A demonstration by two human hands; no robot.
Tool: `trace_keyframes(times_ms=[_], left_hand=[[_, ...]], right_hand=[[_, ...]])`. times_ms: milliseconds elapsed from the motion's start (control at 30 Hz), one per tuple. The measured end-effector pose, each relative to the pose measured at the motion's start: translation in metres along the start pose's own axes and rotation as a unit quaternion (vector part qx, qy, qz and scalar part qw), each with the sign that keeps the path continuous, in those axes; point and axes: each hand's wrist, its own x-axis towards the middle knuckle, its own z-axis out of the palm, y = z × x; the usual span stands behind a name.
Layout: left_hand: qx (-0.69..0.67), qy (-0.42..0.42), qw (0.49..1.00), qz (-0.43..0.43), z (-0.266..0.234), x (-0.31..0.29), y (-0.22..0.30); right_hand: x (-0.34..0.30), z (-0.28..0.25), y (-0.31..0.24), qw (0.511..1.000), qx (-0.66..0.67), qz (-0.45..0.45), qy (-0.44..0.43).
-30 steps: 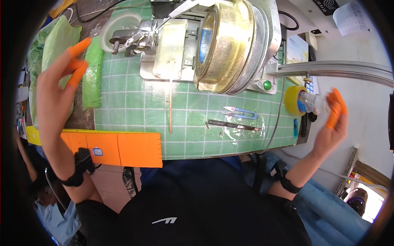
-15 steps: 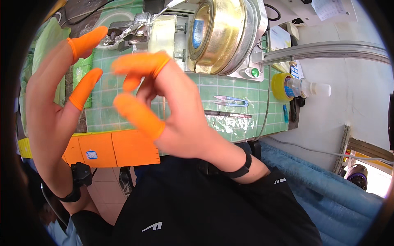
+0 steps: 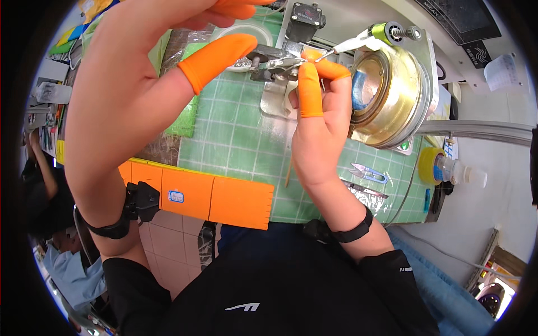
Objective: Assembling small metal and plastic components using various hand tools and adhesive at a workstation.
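Observation:
Orange finger cots cover the tips of both my hands. My left hand (image 3: 126,61) reaches far forward, thumb and forefinger apart; its thumb is close beside a metal clamp (image 3: 274,64), and its other fingertips run near or past the top edge. At the clamp's right end my right hand (image 3: 320,126) has thumb and forefinger pinched together. Whatever lies between them is too small to make out. Just above these fingertips, a white nozzle (image 3: 352,43) with a thin metal tip points in. A large brass-coloured drum (image 3: 392,98) stands right of my right hand.
Blue-handled thread snips (image 3: 370,172) and a slim dark tool (image 3: 364,189) lie on the green gridded mat (image 3: 235,151). An orange board (image 3: 241,199) lines the near edge. Yellow tape (image 3: 430,166) and a clear bottle (image 3: 457,171) stand right. Another person (image 3: 47,185) sits far left.
Both hands have moved forward to the metal clamp from above the mat. My right thumb and forefinger have closed together. The view has shifted, bringing the nozzle and the person at left into sight.

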Motion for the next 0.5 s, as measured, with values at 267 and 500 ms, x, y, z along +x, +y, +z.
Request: trace_keyframes(times_ms=[267, 500], left_hand=[[-0.298, -0.067, 0.95, -0.067, 0.012, 0.07, 0.028], [-0.471, -0.129, 0.873, 0.004, 0.047, 0.091, -0.012]], right_hand=[[0.006, -0.003, 0.018, 0.998, 0.014, -0.023, 0.061], [0.012, 0.013, 0.002, 0.997, 0.035, 0.041, 0.048]])
